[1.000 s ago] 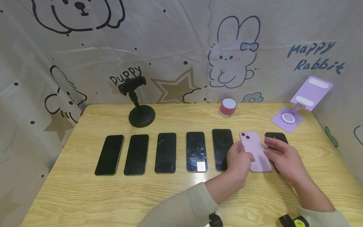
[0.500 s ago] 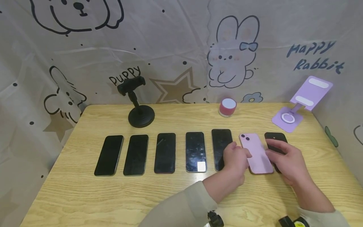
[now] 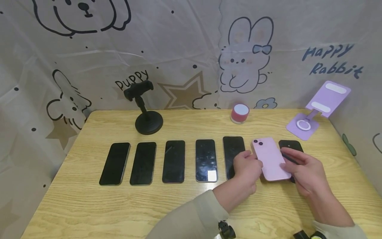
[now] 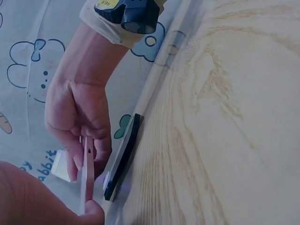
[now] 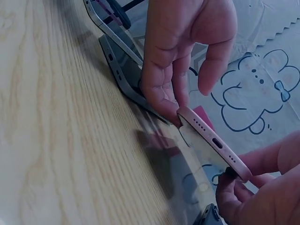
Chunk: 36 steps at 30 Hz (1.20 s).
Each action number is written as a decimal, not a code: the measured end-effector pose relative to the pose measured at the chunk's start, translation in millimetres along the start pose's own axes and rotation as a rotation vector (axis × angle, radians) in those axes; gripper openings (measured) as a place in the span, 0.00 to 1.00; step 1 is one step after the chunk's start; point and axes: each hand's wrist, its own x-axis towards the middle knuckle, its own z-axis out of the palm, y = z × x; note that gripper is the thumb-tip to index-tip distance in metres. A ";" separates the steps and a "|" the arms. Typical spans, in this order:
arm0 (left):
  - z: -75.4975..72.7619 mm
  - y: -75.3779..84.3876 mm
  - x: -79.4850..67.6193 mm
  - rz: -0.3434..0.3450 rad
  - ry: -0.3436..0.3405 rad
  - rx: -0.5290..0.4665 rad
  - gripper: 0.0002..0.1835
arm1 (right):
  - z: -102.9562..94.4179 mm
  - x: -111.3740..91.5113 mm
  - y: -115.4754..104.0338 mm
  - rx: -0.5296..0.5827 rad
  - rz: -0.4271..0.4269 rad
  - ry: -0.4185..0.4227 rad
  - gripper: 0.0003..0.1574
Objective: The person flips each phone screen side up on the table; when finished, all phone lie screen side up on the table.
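Observation:
Both hands hold a pink smartphone point(image 3: 270, 159), back up with two camera lenses at its far left corner. It is raised off the table and tilted. My left hand point(image 3: 247, 168) grips its left edge, fingertips at the near corner in the right wrist view. My right hand point(image 3: 307, 171) pinches the right edge, with fingers below and thumb on top. The phone's bottom edge point(image 5: 216, 142) with the charging port faces the right wrist camera. Under my right hand lies a black smartphone point(image 3: 290, 144), partly hidden. Another dark smartphone point(image 3: 233, 149) lies beneath my left hand's fingers.
Several more dark smartphones point(image 3: 173, 162) lie in a row to the left. Behind the row stand a black phone stand point(image 3: 149, 122), a small red cylinder with a white top point(image 3: 239, 113), and a purple folding stand point(image 3: 328, 98). A printed cloth hangs behind the wooden table point(image 3: 125, 209).
The pink phone has come up off the table and tilted, shifting slightly right at its near end. My right hand has closed on its right edge. The other phones have stayed in place.

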 end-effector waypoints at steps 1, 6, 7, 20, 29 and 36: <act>0.0 0.8 -0.1 0.004 -0.002 -0.002 0.27 | -0.6 -1.0 -0.7 0.006 0.005 -0.008 0.35; -0.1 5.4 1.2 0.040 -0.015 -0.010 0.20 | -1.4 -7.9 -5.2 0.003 0.058 -0.022 0.34; 0.1 6.6 1.5 0.041 -0.017 -0.012 0.19 | -0.9 -9.4 -6.0 0.011 0.067 -0.022 0.33; 0.0 14.3 3.1 0.020 -0.128 -0.077 0.11 | 13.1 -22.1 -7.3 -0.166 -0.062 0.002 0.35; -3.2 16.3 1.3 0.046 -0.225 -0.062 0.10 | 15.6 -24.2 -4.5 -0.240 -0.098 -0.088 0.31; -5.0 15.6 0.7 0.115 -0.290 -0.055 0.09 | 16.3 -24.0 -0.1 -0.065 -0.148 -0.223 0.30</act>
